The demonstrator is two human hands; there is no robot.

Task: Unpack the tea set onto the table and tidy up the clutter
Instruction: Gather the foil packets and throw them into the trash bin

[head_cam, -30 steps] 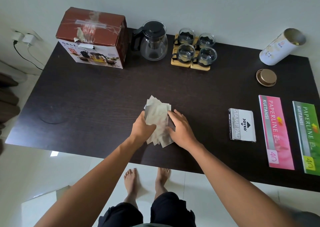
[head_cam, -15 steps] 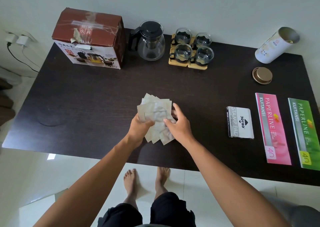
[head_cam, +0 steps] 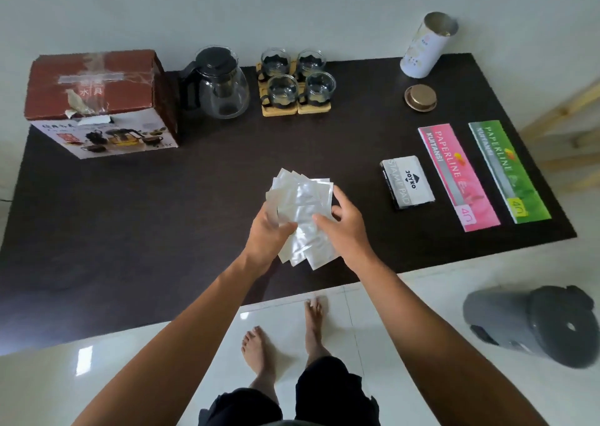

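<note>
The teapot (head_cam: 224, 84) and four cups (head_cam: 297, 81) are already set out at the worktop's (head_cam: 130, 214) far edge. A fanned stack of silver sachets (head_cam: 303, 211), long axis pointing away, is held just above the near-centre by both hands (head_cam: 269, 234) (head_cam: 347, 227). Stowing them is judged outstanding.

White rectangular stamp pad box (head_cam: 407, 182), right of the right hand (head_cam: 345, 227): "JOYKO STAMP PAD". Pink receipt book (head_cam: 457, 175) and green receipt book (head_cam: 508, 170), farther right: "PAPERLINE KUITANSI", "40".

left hand (head_cam: 267, 233): fingers curled, gripping fanned silver foil sachets (head_cam: 303, 211)
right hand (head_cam: 344, 227): pinching the same sachets
</note>
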